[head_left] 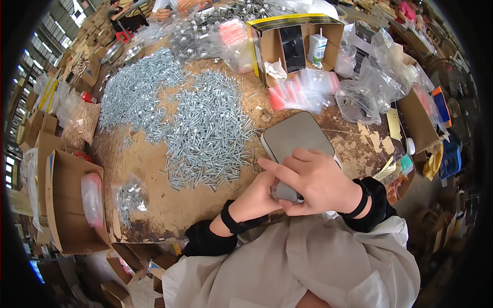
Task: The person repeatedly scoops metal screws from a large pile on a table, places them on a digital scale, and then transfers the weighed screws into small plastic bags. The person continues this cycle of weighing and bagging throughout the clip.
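My left hand (255,199) is closed round a small grey rounded object (285,192) near the table's front edge. From the right, my right hand (323,180) presses against the same object, its fingers curled and its index finger stretched across my left thumb side. The object's kind is hard to tell, as the fingers cover most of it. Just beyond my hands lies a flat grey square plate (298,134) with rounded corners, resembling a scale's top. To its left spreads a heap of silvery screws (210,128), with a second heap of screws (136,92) farther left.
An open cardboard box (261,56) with a drink carton (317,50) stands behind the plate, near red-edged plastic bags (298,92). Clear bags (377,82) lie at the right. A bag of metal hardware (131,200) and another carton (69,205) are at the left.
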The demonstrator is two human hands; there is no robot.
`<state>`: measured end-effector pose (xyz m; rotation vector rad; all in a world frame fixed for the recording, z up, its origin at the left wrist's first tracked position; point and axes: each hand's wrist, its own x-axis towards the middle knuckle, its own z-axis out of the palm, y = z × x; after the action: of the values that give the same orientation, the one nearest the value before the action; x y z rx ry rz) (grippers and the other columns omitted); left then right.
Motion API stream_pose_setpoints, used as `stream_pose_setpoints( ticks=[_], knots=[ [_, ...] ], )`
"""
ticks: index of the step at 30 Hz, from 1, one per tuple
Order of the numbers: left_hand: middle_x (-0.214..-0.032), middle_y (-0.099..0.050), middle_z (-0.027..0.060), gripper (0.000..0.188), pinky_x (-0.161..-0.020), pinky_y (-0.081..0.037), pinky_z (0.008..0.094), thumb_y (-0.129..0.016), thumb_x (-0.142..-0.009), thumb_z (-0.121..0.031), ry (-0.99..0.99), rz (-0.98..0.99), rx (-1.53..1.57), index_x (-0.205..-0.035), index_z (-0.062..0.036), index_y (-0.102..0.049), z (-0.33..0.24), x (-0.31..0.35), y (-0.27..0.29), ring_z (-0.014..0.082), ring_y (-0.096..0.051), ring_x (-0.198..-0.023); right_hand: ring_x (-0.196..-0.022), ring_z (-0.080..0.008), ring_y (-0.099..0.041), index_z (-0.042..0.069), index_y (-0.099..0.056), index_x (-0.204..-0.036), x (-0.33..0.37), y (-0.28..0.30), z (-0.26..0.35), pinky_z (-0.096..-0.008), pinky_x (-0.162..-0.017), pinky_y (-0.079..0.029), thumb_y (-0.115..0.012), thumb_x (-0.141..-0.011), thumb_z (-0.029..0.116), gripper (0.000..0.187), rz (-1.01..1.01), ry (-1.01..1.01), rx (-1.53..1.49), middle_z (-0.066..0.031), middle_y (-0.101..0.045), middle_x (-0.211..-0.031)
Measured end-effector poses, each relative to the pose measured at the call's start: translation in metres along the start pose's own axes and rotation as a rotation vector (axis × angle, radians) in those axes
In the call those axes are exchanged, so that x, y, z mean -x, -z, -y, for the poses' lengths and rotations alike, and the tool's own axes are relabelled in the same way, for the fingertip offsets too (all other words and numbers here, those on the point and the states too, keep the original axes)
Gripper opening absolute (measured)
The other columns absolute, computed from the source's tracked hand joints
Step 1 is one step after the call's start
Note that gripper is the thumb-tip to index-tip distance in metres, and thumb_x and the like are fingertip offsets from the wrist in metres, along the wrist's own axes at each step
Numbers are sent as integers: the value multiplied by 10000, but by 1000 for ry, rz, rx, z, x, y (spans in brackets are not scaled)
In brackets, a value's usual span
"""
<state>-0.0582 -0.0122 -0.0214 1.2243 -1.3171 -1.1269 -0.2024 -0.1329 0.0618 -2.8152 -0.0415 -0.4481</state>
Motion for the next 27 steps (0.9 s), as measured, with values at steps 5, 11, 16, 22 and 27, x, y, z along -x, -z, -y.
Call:
stream_pose_setpoints(
  ticks=[5,11,16,22,27],
  knots=[
    [-1183,-652,104,548,-942,-509,365,-794,-807,-144,17,27,121,-1280,-23,-546,-1,1,-1,217,-625,-1136,-663,-276,-595,54,-504,-1423,-5,-1,-3,-394,-614,-483,-752,-728,412,821,32,-11,-86,-78,-606,-754],
    [-1164,-655,98,475,-954,-498,359,-746,-856,-120,15,75,105,-1275,-16,-549,-1,4,2,195,-624,-1125,-786,-345,-652,26,-495,-1403,7,5,-17,-422,-705,-509,-723,-829,381,712,-12,-200,-334,-138,-668,-857],
    [-1162,-666,108,417,-976,-476,344,-729,-871,-89,-139,-186,-414,-1257,-21,-585,-10,10,1,250,-632,-1093,-1092,-361,-612,25,-439,-1443,36,-14,-55,-405,-930,-500,-761,-803,192,736,-169,-353,-317,-165,-661,-1152],
    [-862,-651,88,139,-693,-455,376,-761,-799,-71,-109,-383,-667,-822,-19,-634,-29,21,-5,284,-604,-728,-1328,-401,-430,75,-483,-1400,49,-19,-49,-519,-1143,-327,-818,-747,238,752,-130,-308,-92,-167,-526,-1347],
    [-867,-661,50,162,-666,-436,368,-782,-742,-49,-327,-260,-671,-827,-56,-644,-48,27,-8,246,-594,-701,-1076,-296,-589,67,-646,-1015,46,-23,-24,-533,-1139,-333,-739,-870,270,266,-146,51,-396,-94,-626,-975]
  ],
)
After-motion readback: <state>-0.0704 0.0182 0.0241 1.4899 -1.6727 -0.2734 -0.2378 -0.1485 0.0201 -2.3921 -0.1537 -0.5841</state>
